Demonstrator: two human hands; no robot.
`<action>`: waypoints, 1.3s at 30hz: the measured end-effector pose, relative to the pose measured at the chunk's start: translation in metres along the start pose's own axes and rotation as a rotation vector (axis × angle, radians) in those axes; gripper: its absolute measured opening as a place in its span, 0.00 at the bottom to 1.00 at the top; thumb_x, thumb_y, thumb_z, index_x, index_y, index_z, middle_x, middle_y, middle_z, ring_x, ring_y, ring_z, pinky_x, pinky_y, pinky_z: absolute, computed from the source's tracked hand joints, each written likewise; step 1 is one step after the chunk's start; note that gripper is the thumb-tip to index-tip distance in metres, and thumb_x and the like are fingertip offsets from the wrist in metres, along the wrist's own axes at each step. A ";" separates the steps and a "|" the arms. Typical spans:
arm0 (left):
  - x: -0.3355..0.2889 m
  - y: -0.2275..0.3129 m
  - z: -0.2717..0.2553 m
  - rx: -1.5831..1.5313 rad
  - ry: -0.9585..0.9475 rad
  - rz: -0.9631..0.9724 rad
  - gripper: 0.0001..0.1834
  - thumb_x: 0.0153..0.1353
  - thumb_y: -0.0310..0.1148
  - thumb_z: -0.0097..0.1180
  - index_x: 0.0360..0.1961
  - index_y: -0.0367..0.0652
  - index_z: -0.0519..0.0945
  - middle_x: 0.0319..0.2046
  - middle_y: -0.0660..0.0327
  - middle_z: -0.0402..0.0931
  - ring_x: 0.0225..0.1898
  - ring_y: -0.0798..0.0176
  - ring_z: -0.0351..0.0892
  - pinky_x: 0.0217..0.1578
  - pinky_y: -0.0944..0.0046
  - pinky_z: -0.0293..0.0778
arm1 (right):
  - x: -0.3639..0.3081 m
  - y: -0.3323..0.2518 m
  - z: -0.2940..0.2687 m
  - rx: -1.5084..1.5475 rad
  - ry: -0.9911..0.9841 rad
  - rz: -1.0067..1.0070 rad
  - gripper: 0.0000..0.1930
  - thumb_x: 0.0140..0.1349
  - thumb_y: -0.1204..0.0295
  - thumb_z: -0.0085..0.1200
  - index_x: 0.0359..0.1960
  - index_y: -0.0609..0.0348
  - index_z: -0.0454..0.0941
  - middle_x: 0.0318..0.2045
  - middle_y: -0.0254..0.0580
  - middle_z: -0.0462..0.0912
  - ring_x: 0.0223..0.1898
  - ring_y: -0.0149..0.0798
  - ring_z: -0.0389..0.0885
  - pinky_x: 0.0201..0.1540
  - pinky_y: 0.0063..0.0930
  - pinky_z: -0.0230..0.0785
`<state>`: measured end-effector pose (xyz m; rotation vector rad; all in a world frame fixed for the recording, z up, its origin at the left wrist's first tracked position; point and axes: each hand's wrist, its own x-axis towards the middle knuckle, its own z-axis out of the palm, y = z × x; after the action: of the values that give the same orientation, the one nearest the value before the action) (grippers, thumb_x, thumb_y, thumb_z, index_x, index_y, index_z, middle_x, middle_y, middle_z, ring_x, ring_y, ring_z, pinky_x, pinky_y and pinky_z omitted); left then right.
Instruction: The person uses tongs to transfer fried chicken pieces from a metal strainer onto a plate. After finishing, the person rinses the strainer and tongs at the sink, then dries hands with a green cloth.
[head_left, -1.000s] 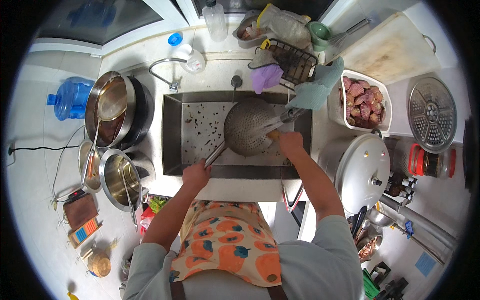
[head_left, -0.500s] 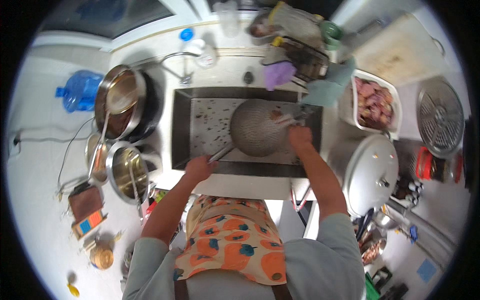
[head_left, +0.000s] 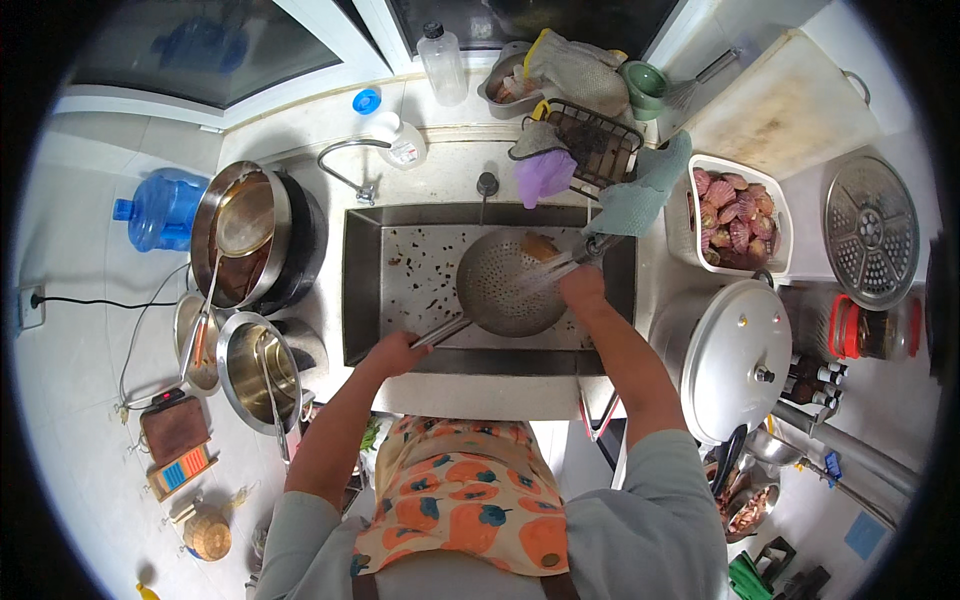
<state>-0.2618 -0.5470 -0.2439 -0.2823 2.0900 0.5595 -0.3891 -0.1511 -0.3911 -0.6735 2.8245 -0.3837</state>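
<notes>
A long-handled perforated strainer [head_left: 498, 300] lies over the middle-right part of the steel sink [head_left: 470, 362], its round bowl within the basin. Its long axis slants: the handle [head_left: 446, 329] points toward the person and to their left, and the bowl is at the far right end.

The left hand [head_left: 397, 354] is at the sink's front edge, its forearm reaching forward from the lower left, fingers closed around the handle's end. The right forearm angles forward and inward, bringing the right hand [head_left: 582, 287] to the bowl's right rim. Its fingers are bent but partly hidden, so I cannot tell how tightly they close or on what. A brown pad-like piece [head_left: 540, 247] shows at the bowl's far edge.

Just beyond that hand, a metal faucet [head_left: 592, 249] sends water down into the bowl. Dark scraps [head_left: 393, 261] dot the basin floor at left. A grey-green cloth [head_left: 650, 190] hangs above the faucet, with a white basket [head_left: 786, 222] of scallops [head_left: 738, 215] to its right.
</notes>
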 end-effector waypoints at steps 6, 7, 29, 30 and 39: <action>0.003 0.005 -0.013 -0.195 -0.190 -0.073 0.27 0.72 0.58 0.64 0.48 0.43 0.88 0.22 0.61 0.79 0.23 0.61 0.78 0.25 0.55 0.74 | 0.004 0.003 0.050 0.031 0.094 0.031 0.12 0.69 0.68 0.54 0.42 0.55 0.90 0.39 0.51 0.91 0.44 0.53 0.91 0.43 0.54 0.84; 0.005 0.004 -0.014 -0.233 -0.176 -0.065 0.26 0.72 0.58 0.64 0.48 0.44 0.88 0.21 0.62 0.77 0.23 0.62 0.78 0.25 0.55 0.74 | 0.009 0.009 0.057 0.028 0.019 0.085 0.12 0.71 0.68 0.52 0.46 0.54 0.88 0.43 0.51 0.90 0.46 0.54 0.90 0.47 0.52 0.83; 0.002 0.011 0.042 0.173 0.291 0.081 0.26 0.73 0.56 0.58 0.56 0.45 0.86 0.39 0.46 0.88 0.45 0.37 0.89 0.48 0.39 0.82 | -0.051 -0.034 -0.075 -0.006 -0.250 0.072 0.10 0.66 0.71 0.56 0.35 0.55 0.91 0.34 0.49 0.92 0.39 0.54 0.92 0.42 0.49 0.84; 0.002 0.009 0.043 0.180 0.270 0.076 0.27 0.73 0.56 0.58 0.57 0.44 0.85 0.40 0.46 0.89 0.46 0.37 0.89 0.48 0.39 0.82 | -0.056 -0.032 -0.073 -0.076 -0.133 0.025 0.10 0.66 0.70 0.56 0.35 0.54 0.91 0.32 0.48 0.91 0.39 0.54 0.92 0.43 0.50 0.84; -0.003 0.009 0.025 0.060 0.224 0.111 0.27 0.71 0.56 0.61 0.50 0.41 0.89 0.39 0.44 0.89 0.46 0.37 0.88 0.49 0.40 0.82 | -0.021 -0.030 -0.064 -0.203 -0.303 -0.016 0.09 0.65 0.69 0.57 0.34 0.51 0.91 0.36 0.51 0.91 0.39 0.50 0.92 0.43 0.52 0.85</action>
<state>-0.2456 -0.5267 -0.2503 -0.2032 2.3463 0.5510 -0.3756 -0.1539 -0.3186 -0.7255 2.5881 0.0064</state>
